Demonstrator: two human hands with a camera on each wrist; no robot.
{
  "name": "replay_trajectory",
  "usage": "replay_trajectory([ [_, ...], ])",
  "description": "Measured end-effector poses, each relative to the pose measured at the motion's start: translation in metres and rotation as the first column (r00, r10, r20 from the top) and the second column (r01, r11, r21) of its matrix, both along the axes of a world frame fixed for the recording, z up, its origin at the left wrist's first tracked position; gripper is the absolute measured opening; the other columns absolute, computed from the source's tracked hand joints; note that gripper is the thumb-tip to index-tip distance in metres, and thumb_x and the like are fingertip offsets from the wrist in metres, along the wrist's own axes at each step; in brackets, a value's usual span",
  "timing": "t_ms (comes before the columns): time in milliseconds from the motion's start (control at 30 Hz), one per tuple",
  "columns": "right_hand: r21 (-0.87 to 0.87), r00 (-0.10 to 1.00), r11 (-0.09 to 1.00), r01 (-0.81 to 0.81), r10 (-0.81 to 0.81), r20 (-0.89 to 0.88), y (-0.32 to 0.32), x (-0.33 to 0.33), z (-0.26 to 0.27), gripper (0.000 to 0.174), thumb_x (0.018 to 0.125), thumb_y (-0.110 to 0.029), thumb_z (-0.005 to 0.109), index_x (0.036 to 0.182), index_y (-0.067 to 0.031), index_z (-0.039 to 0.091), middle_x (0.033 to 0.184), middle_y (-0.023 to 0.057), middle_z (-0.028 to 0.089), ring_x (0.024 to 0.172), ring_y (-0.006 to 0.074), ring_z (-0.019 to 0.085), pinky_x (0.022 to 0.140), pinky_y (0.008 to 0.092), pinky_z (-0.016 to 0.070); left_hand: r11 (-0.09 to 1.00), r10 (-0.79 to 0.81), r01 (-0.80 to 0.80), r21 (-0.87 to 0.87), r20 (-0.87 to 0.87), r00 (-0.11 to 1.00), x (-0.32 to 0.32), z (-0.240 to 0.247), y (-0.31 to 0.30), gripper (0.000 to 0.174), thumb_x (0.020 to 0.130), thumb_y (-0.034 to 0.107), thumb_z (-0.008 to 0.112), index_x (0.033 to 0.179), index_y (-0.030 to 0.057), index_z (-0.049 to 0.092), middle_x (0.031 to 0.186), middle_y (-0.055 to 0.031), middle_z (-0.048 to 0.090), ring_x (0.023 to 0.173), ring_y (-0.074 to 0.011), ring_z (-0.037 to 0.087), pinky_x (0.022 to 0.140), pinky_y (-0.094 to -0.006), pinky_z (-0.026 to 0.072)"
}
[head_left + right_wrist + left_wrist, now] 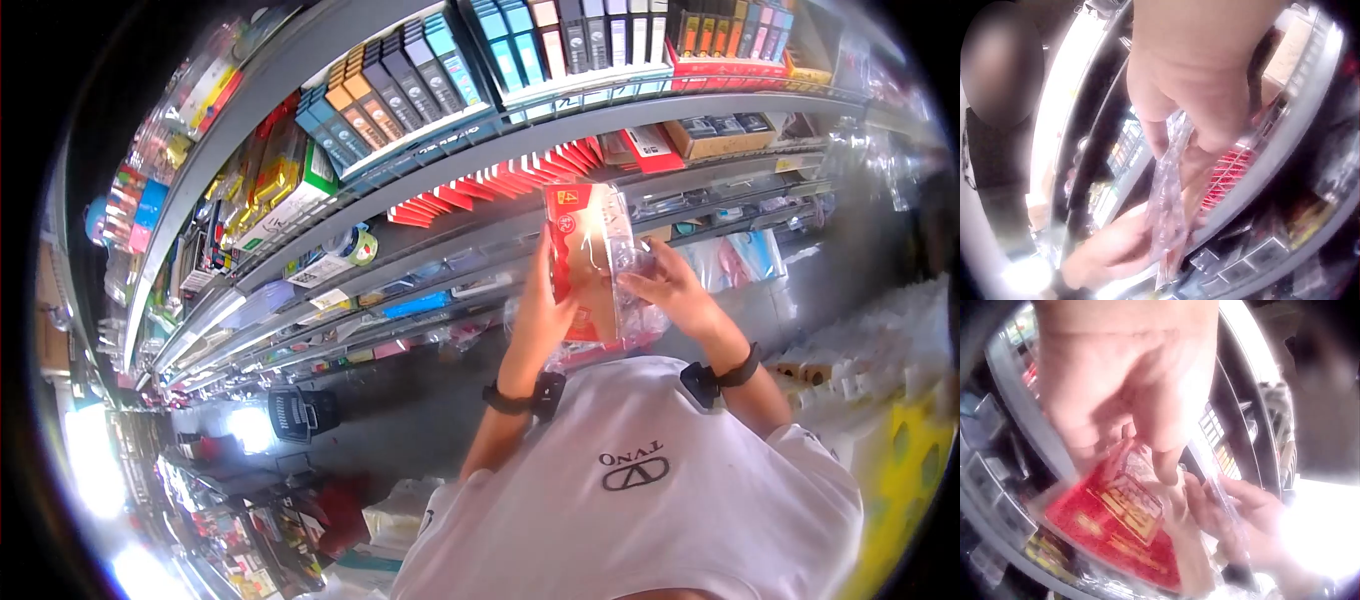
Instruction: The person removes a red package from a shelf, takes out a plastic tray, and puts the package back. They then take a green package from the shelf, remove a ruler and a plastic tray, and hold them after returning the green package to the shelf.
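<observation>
A flat packet with a red printed band (563, 250) and a tan middle is held up in front of the chest. My left hand (540, 325) grips it along its left side, thumb across the front. In the left wrist view, yellow lettering shows on the red face (1116, 519) below that hand. At the other edge, my right hand (682, 297) pinches clear crinkled plastic (1169, 194) between thumb and fingers. The plastic hangs beside the packet, and part of the left hand (1113, 247) lies behind it in the right wrist view.
Shelves rise in front with rows of slim boxes (395, 85) on top. Red packets (490, 190) stand in a row on the shelf right behind my hands. A black crate (292, 415) is on the floor to the left, and clear plastic bags (875, 165) hang at the right.
</observation>
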State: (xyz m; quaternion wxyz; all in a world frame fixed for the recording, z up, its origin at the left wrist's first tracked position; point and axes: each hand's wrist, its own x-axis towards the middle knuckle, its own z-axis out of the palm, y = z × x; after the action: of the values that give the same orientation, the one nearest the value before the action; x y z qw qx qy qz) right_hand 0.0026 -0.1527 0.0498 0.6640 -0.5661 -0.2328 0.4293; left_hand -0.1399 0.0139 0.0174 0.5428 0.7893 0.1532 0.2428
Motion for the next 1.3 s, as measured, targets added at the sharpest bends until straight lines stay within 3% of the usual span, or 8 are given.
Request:
replay_trajectory([
  [100,0.111,0.997,0.991,-0.074,0.071,0.035,0.002,-0.003,0.012,0.039,0.096,-0.008,0.067,0.129,0.0018,0.049,0.115,0.0094,0.068,0.103,0.0124,0.064,0.085,0.0277,0.0522,0.992,-0.119,0.117,0.038,0.053,0.991,0.011,-0.016,0.000,0.102,0.086,0.015,0.076,0.160,0.0043,0.007,0.156,-0.0234,0.031,0.143,-0.0392,0.036,0.117,-0.0439,0.0316],
  [200,0.054,0.962,0.981,-0.187,0.171,0.214,-0.002,0.004,0.007,0.035,0.098,-0.009,0.066,0.127,0.0018,0.049,0.115,0.0103,0.066,0.103,0.0131,0.063,0.087,0.0292,0.0515,0.974,-0.199,0.197,-0.112,-0.002,0.980,0.010,-0.027,0.003,0.096,0.088,-0.004,0.068,0.161,0.0061,0.006,0.165,-0.0136,0.016,0.150,-0.0238,0.024,0.120,-0.0371,0.0259],
  [600,0.035,0.872,0.932,-0.362,0.325,0.366,-0.011,0.004,-0.002,0.026,0.100,-0.013,0.064,0.120,-0.0002,0.054,0.103,0.0062,0.062,0.099,0.0105,0.058,0.085,0.0295,0.0485,0.912,-0.361,0.298,-0.282,-0.204,0.910,0.011,0.011,-0.001,0.111,0.079,-0.002,0.077,0.162,0.0094,0.004,0.148,-0.0122,0.044,0.131,-0.0174,0.047,0.106,-0.0339,0.0443],
  [733,-0.041,0.866,0.968,-0.249,0.242,0.438,-0.015,0.005,-0.004,0.023,0.101,-0.013,0.063,0.118,-0.0002,0.055,0.098,0.0052,0.061,0.097,0.0099,0.057,0.083,0.0305,0.0482,0.941,-0.327,0.300,-0.158,-0.197,0.924,0.015,-0.023,0.007,0.101,0.081,-0.008,0.068,0.161,0.0080,0.008,0.148,-0.0126,0.044,0.131,-0.0189,0.049,0.102,-0.0331,0.0461],
  [833,-0.004,0.912,0.998,-0.070,0.065,0.406,-0.011,0.010,-0.006,0.028,0.101,-0.016,0.063,0.122,-0.0013,0.052,0.103,0.0063,0.064,0.098,0.0111,0.062,0.081,0.0294,0.0510,0.910,-0.291,0.218,-0.352,-0.167,0.942,0.013,-0.022,0.007,0.089,0.087,-0.009,0.056,0.161,0.0049,0.007,0.152,-0.0163,0.039,0.134,-0.0239,0.046,0.108,-0.0348,0.0409],
  [933,0.108,0.951,0.980,0.170,-0.134,-0.279,-0.006,0.004,0.002,0.037,0.102,-0.018,0.061,0.132,-0.0021,0.046,0.116,0.0124,0.062,0.101,0.0211,0.065,0.086,0.0396,0.0542,0.769,-0.280,0.234,-0.595,0.015,0.960,0.012,-0.024,0.001,0.086,0.089,-0.009,0.052,0.161,0.0056,0.007,0.155,-0.0160,0.036,0.138,-0.0238,0.043,0.113,-0.0357,0.0360],
  [1033,0.138,0.902,0.939,0.314,-0.250,-0.354,-0.003,0.006,0.002,0.028,0.104,-0.017,0.057,0.126,-0.0039,0.046,0.116,0.0132,0.063,0.101,0.0226,0.067,0.083,0.0406,0.0567,0.739,-0.258,0.235,-0.631,0.057,0.964,0.011,-0.033,-0.005,0.081,0.093,-0.003,0.048,0.161,0.0055,0.004,0.160,-0.0182,0.025,0.146,-0.0265,0.030,0.118,-0.0393,0.0285],
  [1300,0.212,0.857,0.844,0.493,-0.430,-0.284,0.004,-0.002,-0.008,0.023,0.105,-0.021,0.056,0.118,-0.0036,0.047,0.107,0.0107,0.065,0.098,0.0149,0.064,0.080,0.0315,0.0548,0.954,-0.227,0.201,-0.222,-0.095,0.969,0.013,-0.028,-0.018,0.079,0.097,0.009,0.044,0.160,0.0038,-0.003,0.164,-0.0236,0.004,0.153,-0.0350,0.009,0.122,-0.0435,0.0167],
])
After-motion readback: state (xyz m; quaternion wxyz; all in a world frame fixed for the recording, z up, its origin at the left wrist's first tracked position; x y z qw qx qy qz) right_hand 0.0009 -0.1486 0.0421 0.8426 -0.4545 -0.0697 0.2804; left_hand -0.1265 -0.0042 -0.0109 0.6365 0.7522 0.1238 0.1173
